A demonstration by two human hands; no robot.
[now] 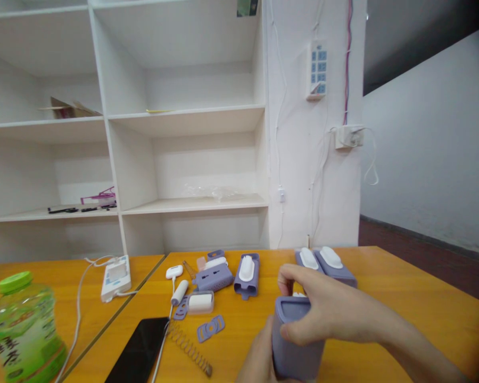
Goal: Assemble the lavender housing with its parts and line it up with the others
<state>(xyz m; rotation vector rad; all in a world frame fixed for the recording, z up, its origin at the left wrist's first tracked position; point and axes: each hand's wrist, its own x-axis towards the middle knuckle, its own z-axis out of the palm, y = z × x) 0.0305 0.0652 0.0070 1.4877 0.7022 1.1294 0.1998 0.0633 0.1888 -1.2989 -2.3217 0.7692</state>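
Note:
Near the front edge of the view I hold a purple plastic box (297,354) upright, its open-looking recessed top towards me. My left hand (259,355) is closed around its left side and lower part, with most of the fingers hidden. My right hand (330,309) grips the top rim, thumb on the near face and bent fingers behind. A bit of white shows between those fingers and the rim. Just behind stand two purple housings with white oval parts (330,257). A similar purple housing (254,287) lies further left, also with a white oval piece.
Left of my hands lie purple loose parts (213,277), flat purple plates (211,328), a white block (200,303), a white cylinder (180,292) and a coil spring (190,348). A black phone (138,351), power strip (116,278) and green-capped bottle (26,332) are further left.

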